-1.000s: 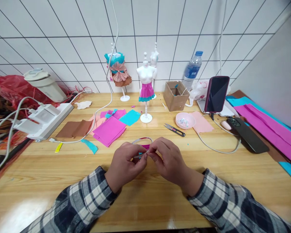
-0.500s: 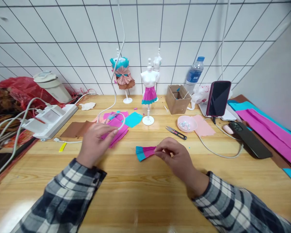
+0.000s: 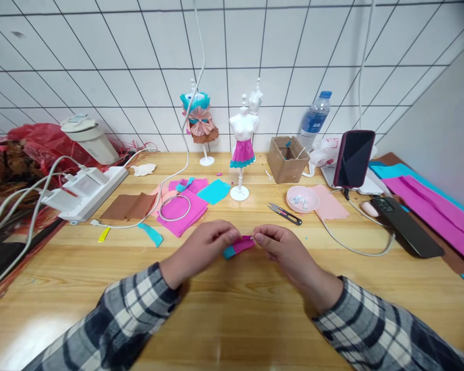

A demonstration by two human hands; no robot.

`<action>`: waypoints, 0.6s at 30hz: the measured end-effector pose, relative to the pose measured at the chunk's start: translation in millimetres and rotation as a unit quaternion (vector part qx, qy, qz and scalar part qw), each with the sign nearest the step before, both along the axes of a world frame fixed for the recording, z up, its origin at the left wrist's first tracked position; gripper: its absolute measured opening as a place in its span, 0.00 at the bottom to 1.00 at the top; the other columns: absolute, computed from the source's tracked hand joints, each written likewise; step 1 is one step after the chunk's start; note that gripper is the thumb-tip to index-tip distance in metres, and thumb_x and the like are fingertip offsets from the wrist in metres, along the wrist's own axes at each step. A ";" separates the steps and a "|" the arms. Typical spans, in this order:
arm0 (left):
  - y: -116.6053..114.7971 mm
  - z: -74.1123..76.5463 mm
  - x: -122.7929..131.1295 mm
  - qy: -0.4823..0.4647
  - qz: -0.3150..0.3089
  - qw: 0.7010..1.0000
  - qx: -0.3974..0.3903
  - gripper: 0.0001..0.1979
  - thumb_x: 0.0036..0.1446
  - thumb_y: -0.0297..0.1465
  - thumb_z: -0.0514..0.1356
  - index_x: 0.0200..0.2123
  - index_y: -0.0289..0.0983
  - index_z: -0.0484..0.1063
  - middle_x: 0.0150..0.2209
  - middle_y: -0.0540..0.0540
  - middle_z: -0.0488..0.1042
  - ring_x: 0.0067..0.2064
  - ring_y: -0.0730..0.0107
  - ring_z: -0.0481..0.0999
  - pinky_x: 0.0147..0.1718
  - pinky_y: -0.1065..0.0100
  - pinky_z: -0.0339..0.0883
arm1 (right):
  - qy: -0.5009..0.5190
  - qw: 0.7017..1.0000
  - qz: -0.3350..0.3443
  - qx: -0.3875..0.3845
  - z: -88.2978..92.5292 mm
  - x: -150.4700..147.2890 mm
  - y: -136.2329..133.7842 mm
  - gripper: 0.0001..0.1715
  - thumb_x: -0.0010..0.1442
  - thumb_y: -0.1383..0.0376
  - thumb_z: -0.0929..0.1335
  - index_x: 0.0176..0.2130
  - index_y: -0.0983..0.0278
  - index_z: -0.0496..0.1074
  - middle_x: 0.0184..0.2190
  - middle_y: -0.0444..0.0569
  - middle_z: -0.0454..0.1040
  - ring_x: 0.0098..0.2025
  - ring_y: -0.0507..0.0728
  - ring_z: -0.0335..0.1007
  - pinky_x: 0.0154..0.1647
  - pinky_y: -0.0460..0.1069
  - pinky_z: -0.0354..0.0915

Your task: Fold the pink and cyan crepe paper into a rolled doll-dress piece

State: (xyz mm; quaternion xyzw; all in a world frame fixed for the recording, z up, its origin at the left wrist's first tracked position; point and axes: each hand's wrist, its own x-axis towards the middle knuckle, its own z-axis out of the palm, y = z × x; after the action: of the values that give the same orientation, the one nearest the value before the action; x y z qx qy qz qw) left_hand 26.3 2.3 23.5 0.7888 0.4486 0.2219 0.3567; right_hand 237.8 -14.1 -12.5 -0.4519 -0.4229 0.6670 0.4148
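Note:
Between my hands is a small folded piece of magenta and blue crepe paper (image 3: 243, 246), its blue end toward the left. My right hand (image 3: 284, 250) pinches its magenta end between thumb and fingertips. My left hand (image 3: 206, 247) is closed on the other side, thumb and fingers on the paper's upper edge. Just beyond stands a white mini mannequin (image 3: 242, 126) wearing a magenta skirt (image 3: 243, 153) with a blue hem. A pair of thread snips (image 3: 285, 213) lies past my right hand, beside a pink bowl (image 3: 313, 202) of small shiny pieces.
Magenta sheets (image 3: 193, 208), a blue sheet (image 3: 214, 191) and a brown sheet (image 3: 127, 206) lie at left centre under a white cable (image 3: 160, 205). A power strip (image 3: 95, 193) is at left. A cardboard box (image 3: 287, 165), bottle (image 3: 315, 118) and phones (image 3: 408, 226) stand or lie right.
My left hand has left the cable near the magenta sheets and come right to the pleated paper. A blue strip now shows by the cable. The view has shifted slightly left.

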 end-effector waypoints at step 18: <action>-14.4 -22.7 21.4 -0.100 0.017 0.989 0.109 0.14 0.64 0.34 0.55 0.33 0.38 0.79 0.28 0.45 0.78 0.33 0.68 0.75 0.36 0.65 0.66 | -0.265 0.909 -0.144 0.287 0.2 -0.3 -2.6 0.09 0.58 0.61 0.71 0.40 0.61 0.78 0.29 0.44 0.73 0.21 0.48 0.56 0.22 0.46 0.60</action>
State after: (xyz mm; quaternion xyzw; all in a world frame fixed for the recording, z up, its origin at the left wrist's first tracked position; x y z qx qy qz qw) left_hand 47.6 -12.2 0.8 0.7894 0.3969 0.3528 0.3080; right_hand 237.5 -16.7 -12.2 -0.5293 -0.6209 0.3058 0.4908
